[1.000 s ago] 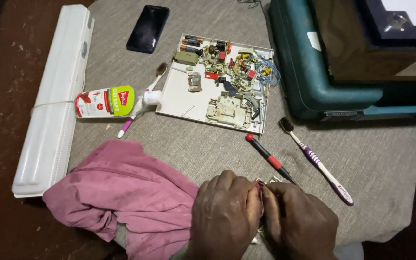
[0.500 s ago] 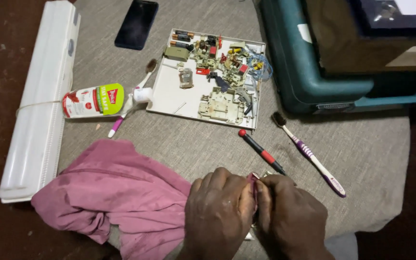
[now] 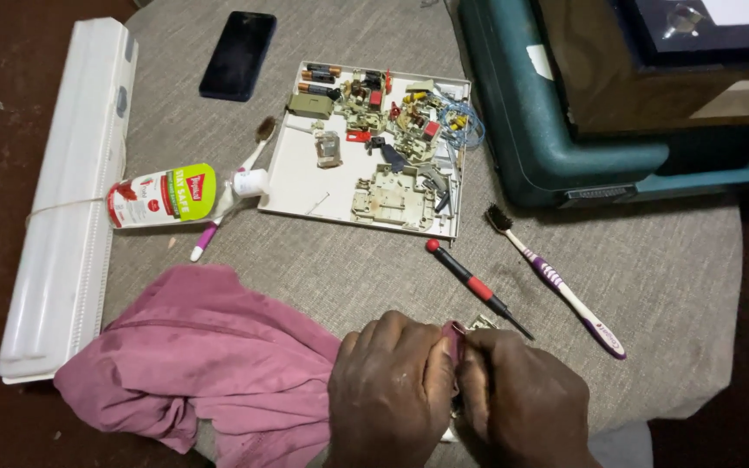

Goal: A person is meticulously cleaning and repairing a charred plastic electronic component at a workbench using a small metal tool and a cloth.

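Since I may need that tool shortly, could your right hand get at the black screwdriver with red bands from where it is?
Probably yes: the screwdriver lies bare on the grey cloth just beyond the right hand.

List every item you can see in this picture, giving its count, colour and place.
Cloth: 1, pink, front left, under left hand.
Small part: 1, pale, between the hands, mostly hidden.
Screwdriver: 1, red and black, centre.
Toothbrush: 1, purple and white, right.
Second toothbrush: 1, pink-handled, behind the tube.
Tube: 1, white, red and green, left.
Tray: 1, white, holding parts.
Batteries: 3, tray's far corner.
Phone: 1, black, far.
Long casing: 1, white, left edge.
Case: 1, teal, right.
Left hand: closed.
Right hand: closed.
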